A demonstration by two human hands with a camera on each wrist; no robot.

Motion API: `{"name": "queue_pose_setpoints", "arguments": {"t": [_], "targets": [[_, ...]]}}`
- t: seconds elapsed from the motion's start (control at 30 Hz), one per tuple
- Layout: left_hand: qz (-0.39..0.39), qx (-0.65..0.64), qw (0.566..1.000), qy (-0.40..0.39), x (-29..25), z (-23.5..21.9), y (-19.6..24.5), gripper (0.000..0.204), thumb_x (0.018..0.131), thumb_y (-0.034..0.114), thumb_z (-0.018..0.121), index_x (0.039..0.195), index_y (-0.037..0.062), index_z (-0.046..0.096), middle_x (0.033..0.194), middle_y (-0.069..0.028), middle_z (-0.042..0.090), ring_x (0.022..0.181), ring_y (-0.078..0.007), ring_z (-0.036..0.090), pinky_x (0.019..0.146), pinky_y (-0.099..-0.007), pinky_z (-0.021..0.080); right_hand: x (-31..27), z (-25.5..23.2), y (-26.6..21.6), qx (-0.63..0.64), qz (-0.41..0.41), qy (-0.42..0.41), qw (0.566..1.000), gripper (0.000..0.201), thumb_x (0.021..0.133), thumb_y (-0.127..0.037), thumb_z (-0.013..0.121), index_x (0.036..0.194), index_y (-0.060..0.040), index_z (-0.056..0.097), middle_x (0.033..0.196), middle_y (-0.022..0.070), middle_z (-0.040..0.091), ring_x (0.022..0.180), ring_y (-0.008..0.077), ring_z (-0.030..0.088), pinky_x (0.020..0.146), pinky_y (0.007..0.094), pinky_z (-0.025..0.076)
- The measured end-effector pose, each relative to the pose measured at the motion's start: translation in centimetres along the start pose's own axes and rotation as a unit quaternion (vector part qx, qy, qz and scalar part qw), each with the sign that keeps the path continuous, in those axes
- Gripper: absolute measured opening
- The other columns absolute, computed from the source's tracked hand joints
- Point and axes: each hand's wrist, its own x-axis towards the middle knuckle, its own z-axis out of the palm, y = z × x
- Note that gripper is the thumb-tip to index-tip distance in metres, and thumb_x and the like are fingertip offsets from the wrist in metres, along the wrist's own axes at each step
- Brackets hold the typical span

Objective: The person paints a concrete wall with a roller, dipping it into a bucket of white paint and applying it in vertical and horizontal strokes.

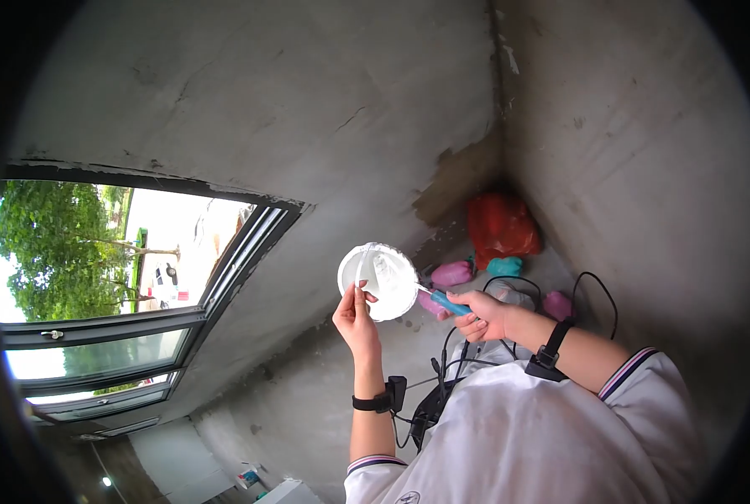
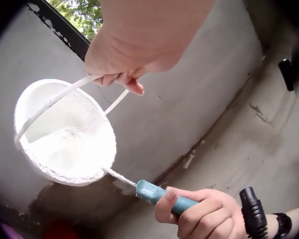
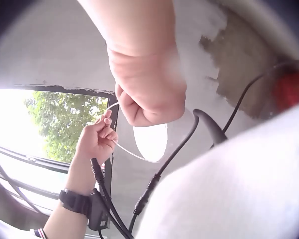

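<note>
My left hand (image 1: 356, 317) grips the thin white handle (image 2: 57, 97) of a white bucket (image 1: 396, 298), which hangs tilted with its mouth facing the head camera. White paste (image 2: 65, 149) lies inside and crusts the rim. My right hand (image 1: 486, 316) holds the blue handle (image 2: 157, 192) of a tool, fingers curled round it. The tool's white-coated shaft (image 2: 120, 176) reaches over the bucket's rim; its far end cannot be made out in the paste. In the right wrist view the right hand (image 3: 147, 94) hides the tool and part of the bucket.
A red bag (image 1: 503, 225) stands in the wall corner, with pink (image 1: 452, 273) and teal bags (image 1: 504, 266) on the floor nearby. Black cables (image 1: 597, 286) loop beside the body. A window (image 1: 98, 252) is at the left; the grey wall (image 1: 308, 109) has a brown patch low down.
</note>
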Motion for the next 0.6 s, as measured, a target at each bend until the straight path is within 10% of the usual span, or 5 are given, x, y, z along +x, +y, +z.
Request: {"name": "queue_pose_setpoints", "arguments": {"t": [0.2,0.27,0.3,0.47,0.6], "targets": [[0.006,0.031,0.999,-0.027,-0.4,0.3,2.1,0.021,0.098,0.011,0.055,0.107,-0.0035,0.067,0.07,0.0021,0.058,0.06,-0.0014,0.04,0.054,-0.0191,0.027,2.1,2.7,0.7,-0.39,-0.103,0.192,0.895,0.033,0.098,-0.037,0.05,0.101,-0.0048,0.055,0.06,-0.0037,0.052,0.042,0.0096,0.048,0.038,0.0243,0.036],[-0.003,0.021,0.999,-0.026,-0.6,0.3,1.9,0.021,0.098,0.011,0.055,0.107,-0.0029,0.067,0.07,0.0023,0.058,0.059,-0.0009,0.037,0.053,-0.0192,0.025,2.1,3.1,0.9,-0.805,-0.323,0.384,0.316,0.028,0.09,-0.026,0.056,0.103,-0.0012,0.059,0.065,0.0028,0.063,0.053,0.0144,0.062,0.043,0.0279,0.045],[-0.001,0.02,0.999,-0.031,-0.7,0.5,2.0,0.021,0.098,0.011,0.055,0.107,-0.0029,0.067,0.07,0.0023,0.058,0.059,-0.0009,0.037,0.053,-0.0192,0.025,1.9,3.4,0.6,-0.829,-0.322,0.392,0.235,0.03,0.08,-0.019,0.061,0.1,0.0028,0.062,0.07,0.01,0.068,0.059,0.0178,0.066,0.044,0.0318,0.048],[0.017,0.0,0.999,-0.044,-1.2,1.0,1.9,0.02,0.097,0.009,0.055,0.106,-0.0041,0.066,0.072,0.0004,0.058,0.061,-0.0026,0.042,0.053,-0.0195,0.025,4.0,3.2,2.4,-0.851,-0.304,0.382,0.191,0.039,0.075,-0.016,0.06,0.105,0.0087,0.062,0.068,0.0109,0.067,0.06,0.0213,0.067,0.045,0.0332,0.05],[-0.036,-0.019,0.996,-0.08,-3.8,2.9,1.2,0.02,0.097,0.005,0.053,0.11,-0.0051,0.065,0.073,0.0007,0.058,0.062,-0.0017,0.043,0.054,-0.018,0.028,6.7,2.0,2.6,-0.793,-0.316,0.357,0.379,0.029,0.087,-0.016,0.056,0.105,0.0062,0.06,0.066,0.01,0.064,0.048,0.0194,0.059,0.039,0.0341,0.044]]}}
